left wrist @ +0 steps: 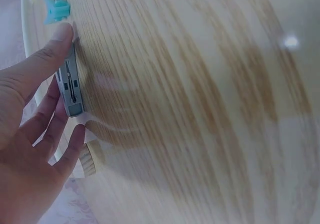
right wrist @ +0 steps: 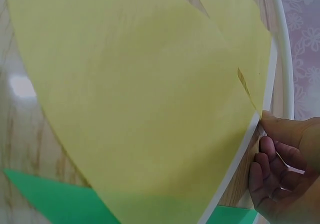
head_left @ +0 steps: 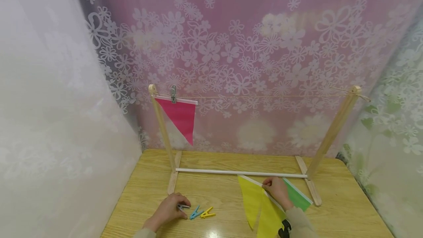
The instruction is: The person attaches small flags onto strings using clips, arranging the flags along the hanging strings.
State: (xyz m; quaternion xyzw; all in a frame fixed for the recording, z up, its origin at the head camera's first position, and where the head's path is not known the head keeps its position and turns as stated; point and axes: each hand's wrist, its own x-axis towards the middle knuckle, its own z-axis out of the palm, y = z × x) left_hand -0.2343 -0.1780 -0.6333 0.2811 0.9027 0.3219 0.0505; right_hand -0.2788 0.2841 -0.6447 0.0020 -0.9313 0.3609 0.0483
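My left hand (head_left: 169, 208) is low over the table, thumb and fingers around a grey clothespin (left wrist: 73, 87). Just to its right lie a blue clothespin (head_left: 196, 213) and a yellow clothespin (head_left: 208, 213). With thumb and finger, my right hand (head_left: 278, 191) pinches the white top edge of a yellow pennant (right wrist: 150, 99), near its corner. Another yellow pennant (head_left: 250, 198) lies against it on the left. Partly under the hand and the yellow pennant is a green pennant (head_left: 299, 197).
Behind the hands stands a wooden frame with a left post (head_left: 163, 135), a right post (head_left: 333, 133) and a white rod (head_left: 228, 172) low between them. From the string (head_left: 257, 96) hangs a pink pennant (head_left: 182, 118), held by a grey clip (head_left: 173, 94). A flowered curtain (head_left: 238, 47) closes the back.
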